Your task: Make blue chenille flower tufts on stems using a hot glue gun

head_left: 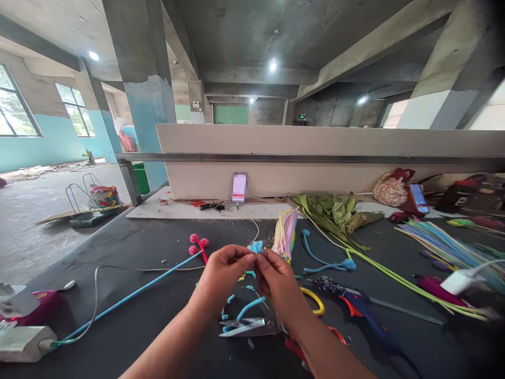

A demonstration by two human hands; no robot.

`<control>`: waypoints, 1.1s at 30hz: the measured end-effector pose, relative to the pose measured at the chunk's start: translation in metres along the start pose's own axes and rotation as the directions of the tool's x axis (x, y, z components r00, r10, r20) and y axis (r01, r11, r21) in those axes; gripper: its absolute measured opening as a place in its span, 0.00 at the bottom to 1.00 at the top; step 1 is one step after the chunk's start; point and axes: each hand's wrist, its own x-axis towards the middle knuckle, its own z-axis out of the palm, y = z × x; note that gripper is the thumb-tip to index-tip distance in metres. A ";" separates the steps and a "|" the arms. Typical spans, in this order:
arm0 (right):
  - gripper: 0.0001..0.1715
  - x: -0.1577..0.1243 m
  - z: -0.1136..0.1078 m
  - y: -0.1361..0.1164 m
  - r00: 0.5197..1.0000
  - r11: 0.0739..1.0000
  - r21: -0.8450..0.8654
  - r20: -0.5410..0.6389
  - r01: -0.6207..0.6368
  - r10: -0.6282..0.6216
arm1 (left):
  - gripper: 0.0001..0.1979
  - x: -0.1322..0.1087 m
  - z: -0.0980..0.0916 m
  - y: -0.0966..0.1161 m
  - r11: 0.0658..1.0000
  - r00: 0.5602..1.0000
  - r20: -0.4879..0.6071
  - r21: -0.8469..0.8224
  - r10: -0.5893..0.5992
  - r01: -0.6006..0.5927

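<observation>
The left hand (223,273) and the right hand (278,276) are meeting above the dark worktop (150,326), and the fingers (241,259) of both are pinching a small blue fuzzy piece (257,246) between their tips. Both sets of fingers are clenching on that piece, which is sitting at the top of the fingertips, raised clear of the worktop. Directly below the fingers, a pair of scissors (245,327) is lying flat with short blue offcuts (249,307) scattered around it. To the right of the fingers and lower, a yellow ring (316,301) is resting on the worktop, and a blue-and-red glue gun (357,306) is lying further right of it. Just behind the fingers, slightly to the right, a bundle of pastel stems (284,231) is lying, and two curled blue stems (323,261) are lying to the right of that bundle. Behind the fingers to the left, pink pompom stems (199,245) are lying, and a long blue stem (130,298) is running off to the lower left. Far behind the fingers, green leaves (331,210) are lying, and a phone (239,187) is leaning against a white board (315,179).
</observation>
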 end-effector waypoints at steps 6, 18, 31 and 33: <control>0.11 -0.016 0.015 -0.017 0.982 0.891 -0.433 -0.065 0.134 -0.180 | 0.09 -0.018 0.001 -0.004 0.999 0.992 -0.120 -0.046 -0.027 0.022; 0.16 -0.052 0.035 -0.032 0.927 0.618 -0.739 0.022 0.268 -0.375 | 0.13 -0.052 0.006 0.000 0.930 0.986 -0.161 -0.366 -0.036 -0.026; 0.11 -0.059 0.049 -0.022 0.926 0.534 -0.826 -0.043 0.178 -0.374 | 0.10 -0.071 0.011 -0.004 0.857 0.982 -0.121 -0.511 -0.143 0.062; 0.09 -0.065 0.053 -0.026 0.936 0.544 -0.814 0.000 0.205 -0.353 | 0.10 -0.069 0.008 -0.003 0.852 0.988 -0.090 -0.520 -0.124 0.060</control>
